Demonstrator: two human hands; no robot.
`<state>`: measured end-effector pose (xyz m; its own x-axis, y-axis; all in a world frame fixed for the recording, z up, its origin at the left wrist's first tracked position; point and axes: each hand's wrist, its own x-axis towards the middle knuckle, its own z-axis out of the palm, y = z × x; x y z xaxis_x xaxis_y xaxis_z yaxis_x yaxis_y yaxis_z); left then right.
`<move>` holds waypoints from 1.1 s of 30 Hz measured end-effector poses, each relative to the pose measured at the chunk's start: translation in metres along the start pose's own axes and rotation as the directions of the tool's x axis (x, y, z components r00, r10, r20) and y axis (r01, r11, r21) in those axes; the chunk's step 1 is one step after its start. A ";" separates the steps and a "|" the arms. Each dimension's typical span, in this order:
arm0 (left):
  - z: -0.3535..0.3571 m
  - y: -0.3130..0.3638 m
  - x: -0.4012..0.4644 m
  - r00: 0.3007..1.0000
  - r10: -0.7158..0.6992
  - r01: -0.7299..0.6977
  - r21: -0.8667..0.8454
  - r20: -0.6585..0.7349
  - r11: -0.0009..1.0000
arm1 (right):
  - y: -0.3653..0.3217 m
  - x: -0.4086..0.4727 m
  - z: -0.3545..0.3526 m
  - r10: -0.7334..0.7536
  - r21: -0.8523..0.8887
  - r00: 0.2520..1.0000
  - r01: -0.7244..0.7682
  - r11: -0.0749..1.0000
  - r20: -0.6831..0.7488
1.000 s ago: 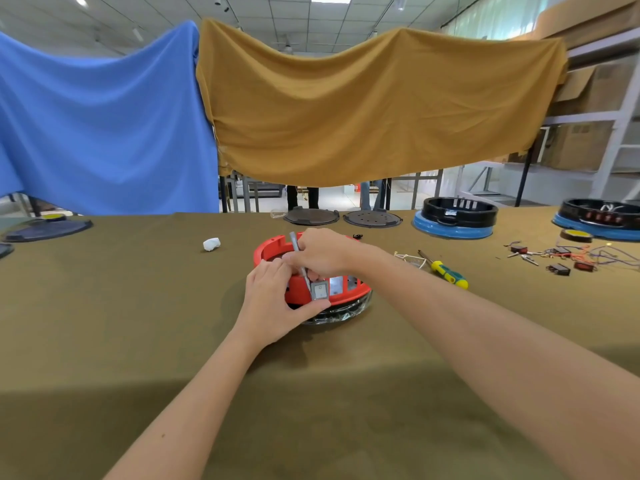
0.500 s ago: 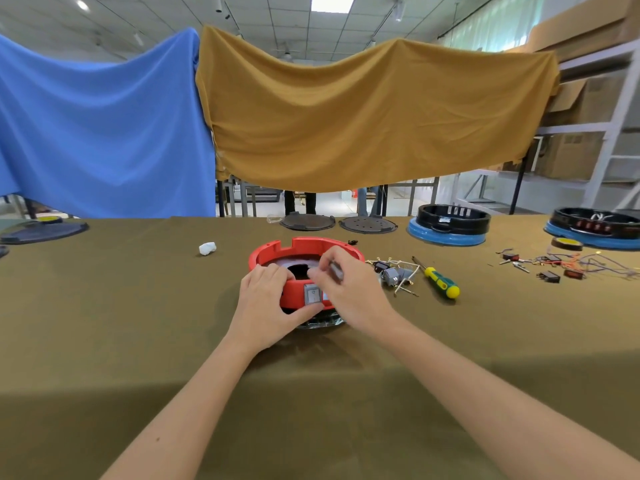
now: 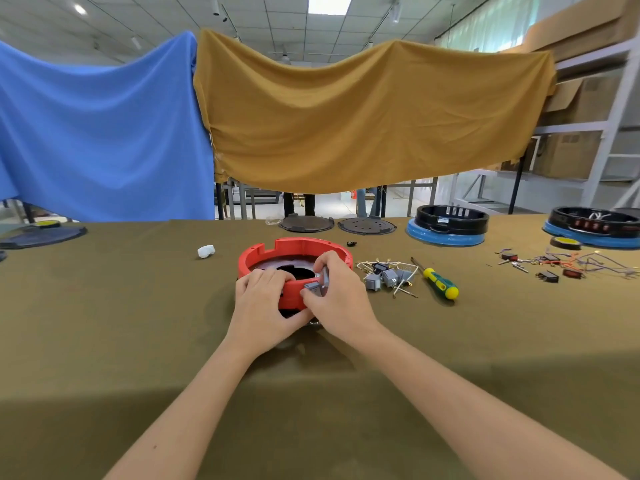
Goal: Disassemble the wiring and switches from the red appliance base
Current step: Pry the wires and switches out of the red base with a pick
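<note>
The red appliance base (image 3: 294, 249) lies flat on the olive table cloth, its open side up. My left hand (image 3: 263, 306) grips its near rim from the left. My right hand (image 3: 337, 299) is at the near right rim, fingers pinched on a small grey switch (image 3: 313, 286) set in the rim, with a thin grey tool (image 3: 325, 274) held against the palm. Several loose grey switches with white wires (image 3: 388, 277) lie just right of the base.
A green and yellow screwdriver (image 3: 438, 282) lies right of the loose switches. Further right are more small parts and coloured wires (image 3: 561, 266), a tape roll (image 3: 565, 243) and two black and blue bases (image 3: 448, 225). Two dark discs (image 3: 306, 224) sit behind. A white lump (image 3: 206, 251) lies left.
My right hand came down from the top of the base to its near right rim and now pinches the grey switch. The base lies flatter. My left hand kept its hold.
</note>
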<state>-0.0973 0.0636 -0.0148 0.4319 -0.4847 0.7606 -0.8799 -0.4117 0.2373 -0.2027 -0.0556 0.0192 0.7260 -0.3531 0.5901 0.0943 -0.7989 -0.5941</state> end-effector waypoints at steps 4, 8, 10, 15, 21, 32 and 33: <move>0.000 0.002 -0.001 1.000 0.009 -0.009 0.002 -0.021 1.000 | 0.002 0.003 -0.004 0.014 0.038 1.000 -0.015 0.999 0.015; 0.000 0.002 -0.001 1.000 0.022 -0.022 0.010 -0.020 1.000 | 0.008 -0.002 -0.006 0.023 0.130 1.000 -0.024 0.991 0.006; -0.001 0.002 -0.002 1.000 0.021 -0.021 0.007 -0.017 1.000 | 0.010 -0.004 -0.010 0.087 0.308 0.996 -0.091 0.947 0.027; 0.000 0.001 0.000 1.000 0.013 -0.013 0.022 0.006 1.000 | 0.016 -0.006 -0.028 0.277 0.727 0.956 -0.257 0.636 0.096; -0.001 0.002 -0.001 1.000 0.006 -0.006 -0.007 0.001 1.000 | 0.028 -0.006 -0.039 0.375 0.878 0.897 -0.361 0.313 0.235; 0.000 0.001 0.000 1.000 -0.009 0.009 0.003 0.018 1.000 | 0.069 -0.010 -0.057 0.529 0.654 0.846 -0.360 0.666 -0.072; 0.000 0.001 0.000 1.000 -0.013 0.013 0.003 0.020 1.000 | 0.073 -0.009 -0.057 0.543 0.606 0.832 -0.376 0.701 -0.113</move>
<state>-0.0981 0.0630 -0.0148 0.4470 -0.4950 0.7451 -0.8737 -0.4202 0.2450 -0.2413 -0.1386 0.0010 0.5787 -0.7825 0.2300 0.2061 -0.1326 -0.9695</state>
